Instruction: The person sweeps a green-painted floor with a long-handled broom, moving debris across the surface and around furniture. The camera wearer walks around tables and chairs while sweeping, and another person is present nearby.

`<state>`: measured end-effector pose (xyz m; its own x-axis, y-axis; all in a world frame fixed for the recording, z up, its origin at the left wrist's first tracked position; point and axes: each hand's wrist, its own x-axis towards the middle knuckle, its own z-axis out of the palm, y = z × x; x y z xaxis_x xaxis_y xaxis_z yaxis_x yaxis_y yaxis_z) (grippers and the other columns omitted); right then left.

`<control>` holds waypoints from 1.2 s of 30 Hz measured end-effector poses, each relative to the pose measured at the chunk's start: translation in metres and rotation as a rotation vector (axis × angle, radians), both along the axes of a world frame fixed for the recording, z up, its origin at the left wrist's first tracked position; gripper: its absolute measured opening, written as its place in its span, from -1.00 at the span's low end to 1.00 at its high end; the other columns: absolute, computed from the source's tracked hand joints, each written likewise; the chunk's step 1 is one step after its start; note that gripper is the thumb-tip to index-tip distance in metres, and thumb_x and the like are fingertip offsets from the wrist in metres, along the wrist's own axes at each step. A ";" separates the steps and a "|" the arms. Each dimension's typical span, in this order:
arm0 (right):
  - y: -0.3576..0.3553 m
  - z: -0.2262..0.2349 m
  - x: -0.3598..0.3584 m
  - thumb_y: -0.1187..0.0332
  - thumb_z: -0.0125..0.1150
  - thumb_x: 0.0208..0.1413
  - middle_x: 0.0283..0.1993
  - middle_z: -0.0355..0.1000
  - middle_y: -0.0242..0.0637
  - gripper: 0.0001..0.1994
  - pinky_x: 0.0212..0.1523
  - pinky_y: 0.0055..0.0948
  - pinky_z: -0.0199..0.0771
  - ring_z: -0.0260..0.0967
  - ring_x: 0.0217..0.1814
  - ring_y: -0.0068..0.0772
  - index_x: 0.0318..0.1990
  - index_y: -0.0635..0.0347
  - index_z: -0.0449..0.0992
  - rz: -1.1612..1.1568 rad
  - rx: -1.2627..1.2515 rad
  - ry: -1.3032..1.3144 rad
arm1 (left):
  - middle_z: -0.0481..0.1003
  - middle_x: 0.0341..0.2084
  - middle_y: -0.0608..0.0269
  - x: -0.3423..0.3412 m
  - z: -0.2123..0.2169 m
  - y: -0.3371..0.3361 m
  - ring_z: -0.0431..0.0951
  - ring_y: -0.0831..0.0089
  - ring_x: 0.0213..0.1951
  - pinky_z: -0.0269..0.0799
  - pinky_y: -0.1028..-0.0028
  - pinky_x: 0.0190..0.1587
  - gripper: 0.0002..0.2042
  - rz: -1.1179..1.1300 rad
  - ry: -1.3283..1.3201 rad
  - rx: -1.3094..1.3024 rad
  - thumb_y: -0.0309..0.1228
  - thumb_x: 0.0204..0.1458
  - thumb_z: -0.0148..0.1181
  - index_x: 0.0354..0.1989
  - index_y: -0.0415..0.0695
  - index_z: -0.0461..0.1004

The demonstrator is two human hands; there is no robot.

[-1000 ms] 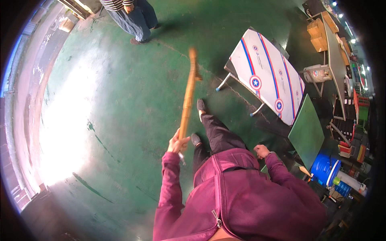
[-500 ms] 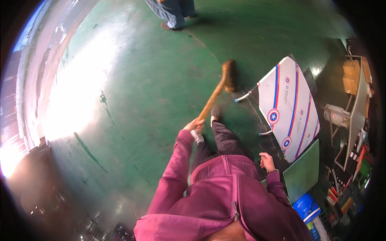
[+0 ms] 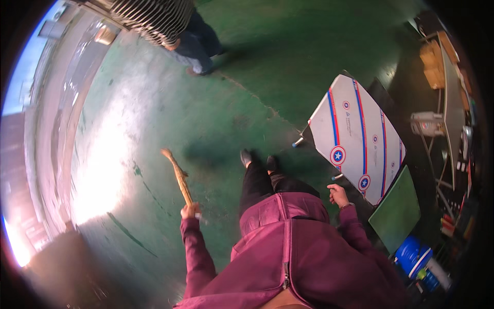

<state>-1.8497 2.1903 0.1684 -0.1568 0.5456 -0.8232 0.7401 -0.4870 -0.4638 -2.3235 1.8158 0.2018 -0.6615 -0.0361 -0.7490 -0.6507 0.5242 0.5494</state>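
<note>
In my left hand [image 3: 190,210], held out to the left over the floor, is a yellow-brown stick [image 3: 178,172]. My fingers are wrapped round its near end. It slants up and away, with a rough, knobbly middle and an orange-brown far tip. My right hand [image 3: 338,195] hangs by my right hip with nothing visible in it, its fingers loosely bent and partly apart. It is nearest to a white table top [image 3: 355,136] with red and blue stripes and round star prints, and appears apart from it.
Metal legs with blue ends [image 3: 298,141] stick out from the white table top. Beside it are a green board [image 3: 397,211] and a blue drum [image 3: 413,256]. Cardboard boxes [image 3: 432,64] and a side table [image 3: 453,113] line the right. A person [image 3: 198,44] stands far left on the green floor [image 3: 247,108].
My left hand has swung left and nearer with the stick, whose far end now points up-left. My right hand stays by my hip. The other person appears farther left, with more of them in view.
</note>
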 end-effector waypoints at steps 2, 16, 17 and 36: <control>0.003 0.000 -0.006 0.47 -0.14 -0.04 -0.66 0.28 -0.35 -0.77 -0.76 -0.55 0.23 0.23 -0.75 -0.56 -0.23 0.17 0.41 -0.023 -0.004 -0.005 | 0.25 -0.76 0.35 0.007 0.037 0.005 0.24 0.59 -0.75 0.16 0.60 -0.72 -0.86 -0.124 -0.149 0.009 -0.56 -0.24 0.09 -0.44 -0.26 0.33; -0.030 0.017 -0.061 0.47 -0.17 -0.02 -0.68 0.22 -0.40 -0.77 -0.73 -0.54 0.20 0.16 -0.75 -0.55 -0.21 0.21 0.37 -0.391 -0.028 0.032 | 0.23 -0.67 0.38 -0.029 -0.022 0.284 0.18 0.64 -0.74 0.10 0.62 -0.75 -0.42 -0.881 -0.919 0.281 -0.60 -0.17 0.13 0.09 -0.02 0.11; -0.033 0.019 -0.067 0.46 -0.17 -0.02 -0.69 0.22 -0.41 -0.78 -0.73 -0.55 0.19 0.16 -0.75 -0.56 -0.21 0.21 0.37 -0.411 -0.038 0.021 | 0.23 -0.68 0.37 -0.029 -0.033 0.292 0.18 0.63 -0.74 0.10 0.60 -0.76 -0.39 -0.958 -0.896 0.290 -0.61 -0.19 0.14 0.10 -0.01 0.09; 0.081 0.071 -0.369 0.30 -0.06 0.07 -0.48 0.19 -0.37 -0.39 -0.39 -0.62 0.23 0.14 -0.48 -0.64 0.18 0.27 -0.22 0.320 -0.049 0.618 | 0.22 -0.73 0.38 -0.161 0.070 0.175 0.26 0.59 -0.78 0.17 0.58 -0.80 -0.67 -0.544 -0.280 -0.049 -0.64 -0.29 0.07 -0.26 -0.15 0.25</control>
<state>-2.2188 2.2712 0.2398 -0.7512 0.3589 -0.5540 0.4584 -0.3203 -0.8290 -2.4844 1.9910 0.2714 -0.3737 0.2124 -0.9029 -0.3989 0.8420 0.3632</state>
